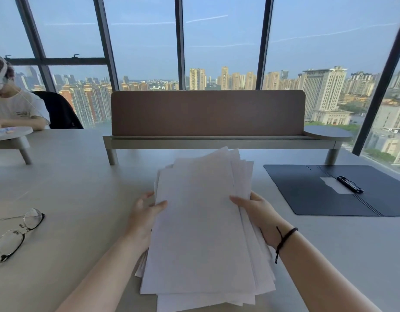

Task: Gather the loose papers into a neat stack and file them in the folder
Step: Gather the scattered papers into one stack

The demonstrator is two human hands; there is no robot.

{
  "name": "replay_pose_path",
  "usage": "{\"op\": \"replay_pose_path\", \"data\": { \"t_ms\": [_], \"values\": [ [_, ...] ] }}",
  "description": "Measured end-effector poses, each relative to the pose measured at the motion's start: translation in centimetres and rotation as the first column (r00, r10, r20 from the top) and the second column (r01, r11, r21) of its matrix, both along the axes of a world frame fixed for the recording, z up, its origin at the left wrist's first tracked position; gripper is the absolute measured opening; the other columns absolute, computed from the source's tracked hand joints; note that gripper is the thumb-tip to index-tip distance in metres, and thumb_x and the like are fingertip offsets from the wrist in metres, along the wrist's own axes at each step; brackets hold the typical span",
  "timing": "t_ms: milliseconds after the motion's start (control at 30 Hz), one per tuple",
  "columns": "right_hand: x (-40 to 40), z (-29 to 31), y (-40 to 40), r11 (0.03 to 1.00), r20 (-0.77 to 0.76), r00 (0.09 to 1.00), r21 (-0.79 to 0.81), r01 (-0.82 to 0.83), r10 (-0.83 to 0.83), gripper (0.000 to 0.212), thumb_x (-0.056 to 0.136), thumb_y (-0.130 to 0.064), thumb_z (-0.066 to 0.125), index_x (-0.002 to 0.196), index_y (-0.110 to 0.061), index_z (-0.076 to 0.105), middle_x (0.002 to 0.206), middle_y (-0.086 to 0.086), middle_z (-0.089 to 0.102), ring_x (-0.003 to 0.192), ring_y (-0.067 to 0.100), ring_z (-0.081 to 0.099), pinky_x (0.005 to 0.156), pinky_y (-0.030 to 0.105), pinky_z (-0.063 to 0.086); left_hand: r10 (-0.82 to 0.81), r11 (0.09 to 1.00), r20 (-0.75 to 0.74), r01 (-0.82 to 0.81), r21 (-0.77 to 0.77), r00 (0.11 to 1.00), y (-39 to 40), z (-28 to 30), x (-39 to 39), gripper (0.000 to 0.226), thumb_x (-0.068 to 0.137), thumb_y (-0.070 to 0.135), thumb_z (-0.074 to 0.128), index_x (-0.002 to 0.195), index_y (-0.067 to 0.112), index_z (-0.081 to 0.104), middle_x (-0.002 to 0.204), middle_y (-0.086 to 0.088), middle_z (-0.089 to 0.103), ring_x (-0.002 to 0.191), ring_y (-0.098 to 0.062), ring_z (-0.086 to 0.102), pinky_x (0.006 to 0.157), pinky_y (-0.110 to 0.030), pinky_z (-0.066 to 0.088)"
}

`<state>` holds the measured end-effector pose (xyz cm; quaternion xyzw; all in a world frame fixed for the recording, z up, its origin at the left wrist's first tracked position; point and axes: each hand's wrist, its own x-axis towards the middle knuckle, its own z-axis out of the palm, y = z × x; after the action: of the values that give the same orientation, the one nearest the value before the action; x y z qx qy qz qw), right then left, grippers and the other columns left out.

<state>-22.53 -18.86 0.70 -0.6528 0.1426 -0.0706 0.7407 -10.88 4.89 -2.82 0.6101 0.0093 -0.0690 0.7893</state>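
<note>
A loose pile of white papers point(201, 226) lies in front of me, its sheets fanned and uneven at the edges. My left hand point(145, 212) grips the pile's left side, thumb on top. My right hand point(255, 212) grips the right side, thumb on the top sheet; a black cord bracelet circles that wrist. The dark folder point(307, 194) lies open and flat on the table to the right, with a black clip point(350, 183) and a white label near its spine.
A pair of glasses point(16, 233) lies on the grey table point(70, 188) at the left. A brown desk divider on a raised shelf point(208, 113) stands behind the papers. Another person point(14, 104) sits at the far left beside a round stand.
</note>
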Motion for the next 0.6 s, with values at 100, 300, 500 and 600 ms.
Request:
{"op": "replay_pose_path", "data": {
  "t_ms": [100,300,500,600],
  "values": [
    [-0.3,0.8,0.1,0.997,0.093,0.995,-0.066,0.027,-0.021,0.023,0.097,-0.007,0.062,0.119,-0.009,0.069,0.099,0.005,0.081,0.088,0.023,0.078,0.081,0.041,0.062,-0.037,0.995,-0.029,0.034,-0.094,0.999,0.1,1.4,-0.2,0.079,0.082,0.0,0.073,0.151,0.011,0.034,0.118,-0.015,0.064,0.097,-0.034,0.068,0.081,-0.048,0.057],
    [-0.4,6.3,1.1,0.945,0.437,0.896,-0.252,0.208,-0.08,0.015,0.1,-0.017,0.06,0.099,-0.026,0.071,0.095,-0.006,0.08,0.095,0.016,0.076,0.083,0.035,0.062,0.108,0.986,0.477,-0.155,0.059,0.872,-0.9,9.7,-2.0,0.01,0.086,0.014,0.074,0.093,0.02,0.072,0.09,0.006,0.079,0.09,-0.016,0.075,0.081,-0.036,0.06],
    [-0.7,8.5,1.4,0.941,0.58,0.808,-0.204,0.269,-0.105,0.008,0.094,-0.026,0.068,0.094,-0.026,0.077,0.095,-0.009,0.081,0.097,0.012,0.076,0.083,0.032,0.061,0.105,0.994,0.629,-0.108,-0.034,0.77,-1.2,13.5,-3.2,0.016,0.082,0.021,0.079,0.082,0.038,0.079,0.088,0.015,0.079,0.093,-0.014,0.075,0.086,-0.038,0.059],
    [-1.0,8.0,1.0,0.97,0.558,0.818,-0.089,0.228,-0.141,0.01,0.088,-0.024,0.074,0.098,-0.022,0.075,0.093,-0.008,0.081,0.092,0.014,0.077,0.072,0.026,0.061,-0.024,0.999,0.584,0.004,0.035,0.811,-0.8,13.1,-2.8,0.016,0.071,0.037,0.082,0.087,0.037,0.079,0.093,0.007,0.08,0.093,-0.019,0.076,0.089,-0.048,0.059]
  ]
}}
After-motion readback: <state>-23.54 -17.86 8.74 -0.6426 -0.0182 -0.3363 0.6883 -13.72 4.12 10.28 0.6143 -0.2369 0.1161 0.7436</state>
